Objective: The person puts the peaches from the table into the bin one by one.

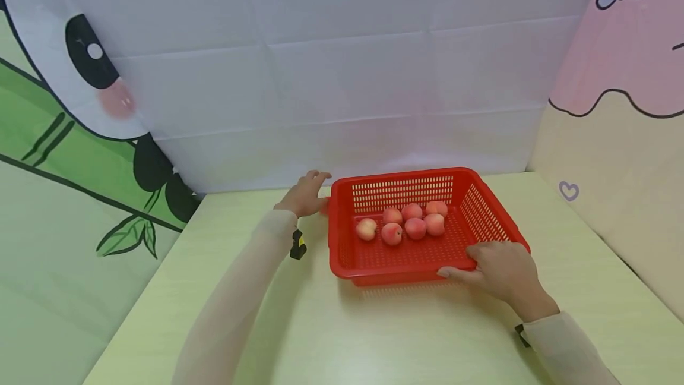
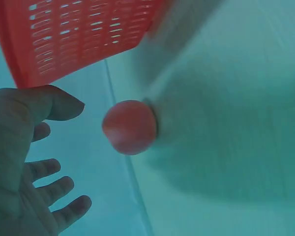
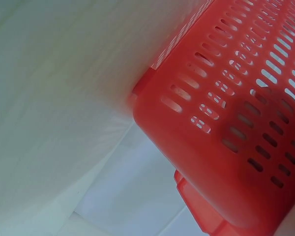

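R hand [image 1: 502, 272] grips red slotted plastic basket [image 1: 342, 242] rim; L hand [image 1: 306, 195] open beside loose peach [image 2: 130, 127]. Risk: peach rolls away.

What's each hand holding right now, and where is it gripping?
The right hand grips the red basket by its near right rim corner. The left hand holds nothing; its open fingers reach toward a loose peach beside the basket.

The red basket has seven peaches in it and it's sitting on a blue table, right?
Not quite. The red basket with seven peaches sits on a pale yellow-green table, not a blue one. The head view shows this.
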Tool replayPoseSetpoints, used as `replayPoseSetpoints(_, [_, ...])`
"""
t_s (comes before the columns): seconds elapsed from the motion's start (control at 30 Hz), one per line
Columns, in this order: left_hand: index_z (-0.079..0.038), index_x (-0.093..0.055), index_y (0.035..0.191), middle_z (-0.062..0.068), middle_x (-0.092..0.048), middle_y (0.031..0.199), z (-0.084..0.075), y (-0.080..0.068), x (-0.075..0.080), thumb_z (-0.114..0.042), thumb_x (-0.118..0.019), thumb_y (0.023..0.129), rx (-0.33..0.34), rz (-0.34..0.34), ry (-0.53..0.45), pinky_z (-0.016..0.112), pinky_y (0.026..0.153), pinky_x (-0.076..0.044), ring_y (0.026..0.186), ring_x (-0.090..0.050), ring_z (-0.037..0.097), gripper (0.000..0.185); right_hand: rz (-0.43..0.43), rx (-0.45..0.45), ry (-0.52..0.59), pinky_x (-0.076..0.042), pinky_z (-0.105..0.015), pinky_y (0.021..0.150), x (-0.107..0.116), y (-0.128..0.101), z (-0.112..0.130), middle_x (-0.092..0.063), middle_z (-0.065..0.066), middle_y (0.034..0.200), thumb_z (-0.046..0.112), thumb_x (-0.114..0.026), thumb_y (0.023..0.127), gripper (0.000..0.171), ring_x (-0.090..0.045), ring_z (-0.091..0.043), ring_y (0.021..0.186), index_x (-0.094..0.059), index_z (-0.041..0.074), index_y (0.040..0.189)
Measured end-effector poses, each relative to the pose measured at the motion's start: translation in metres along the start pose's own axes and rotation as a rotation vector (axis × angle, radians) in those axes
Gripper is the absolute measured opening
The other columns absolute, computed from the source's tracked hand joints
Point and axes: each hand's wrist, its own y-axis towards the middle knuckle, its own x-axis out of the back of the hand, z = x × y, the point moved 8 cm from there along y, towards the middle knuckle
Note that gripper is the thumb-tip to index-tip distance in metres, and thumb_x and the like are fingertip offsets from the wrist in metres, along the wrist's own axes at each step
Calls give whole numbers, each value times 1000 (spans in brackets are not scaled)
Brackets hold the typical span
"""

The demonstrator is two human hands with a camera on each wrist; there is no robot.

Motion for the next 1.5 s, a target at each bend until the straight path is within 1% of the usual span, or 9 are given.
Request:
replayPoseSetpoints(0.23, [-15,-59,147,7,-60,145,-1,11,-34,-30,-64,105,-76,76,-15,58,108,-50,131,-57,30,45,1,-4,3,-22,-28,50,0,0,0,-23,13,54,79,-69,86,70,-25,-6,50,-35,23,60])
replayPoseSetpoints(0.4, [-23,-56,152,3,-58,151,2,11,-46,-37,-60,108,-2,122,-36,58,111,-48,133,-57,30,47,7,-9,6,-21,-28,50,-1,0,0,-23,13,54,78,-69,86,70,-25,-6,50,-34,24,60])
replayPoseSetpoints(0.53, [-19,-55,153,7,-53,157,6,7,-51,-35,-57,109,49,142,-18,59,112,-47,135,-58,36,47,4,-9,11,-20,-28,50,-1,0,1,-22,13,55,79,-69,85,71,-24,-6,50,-33,24,59])
replayPoseSetpoints(0.63, [-15,-58,149,12,-48,160,7,6,-52,-32,-57,109,25,137,18,59,113,-47,137,-56,38,43,0,-4,7,-20,-28,50,-1,1,1,-22,13,54,80,-68,85,71,-24,-6,50,-33,24,59])
replayPoseSetpoints(0.83, [-13,-70,124,16,-56,136,17,14,-59,-29,-61,106,-9,183,-11,52,104,-51,117,-59,34,26,-8,4,1,-20,-28,50,1,1,1,-21,13,55,81,-67,85,72,-24,-6,50,-32,24,59])
replayPoseSetpoints(0.87, [-16,-70,123,13,-57,130,30,24,-70,-35,-62,106,-31,187,-20,50,100,-52,113,-59,30,27,-7,4,2,-20,-28,50,1,1,2,-22,13,55,81,-67,85,71,-24,-6,50,-32,24,60])
replayPoseSetpoints(1.0, [-15,-67,126,15,-56,119,38,25,-80,-35,-67,103,-46,219,19,51,97,-50,110,-55,32,31,0,4,6,-20,-28,50,1,1,2,-22,13,55,79,-68,86,70,-24,-6,50,-33,24,60])
replayPoseSetpoints(1.23, [-7,-61,137,14,-53,116,18,2,-70,-25,-65,106,-65,145,87,51,99,-47,115,-49,36,36,-9,1,5,-20,-28,50,2,1,1,-22,13,55,80,-68,85,71,-24,-7,50,-32,24,60])
replayPoseSetpoints(1.5, [-7,-66,129,12,-55,108,16,-4,-69,-24,-67,105,-85,123,79,48,92,-47,105,-51,33,29,5,-6,7,-21,-28,50,-1,1,0,-23,12,55,79,-68,85,70,-26,-7,50,-33,24,60])
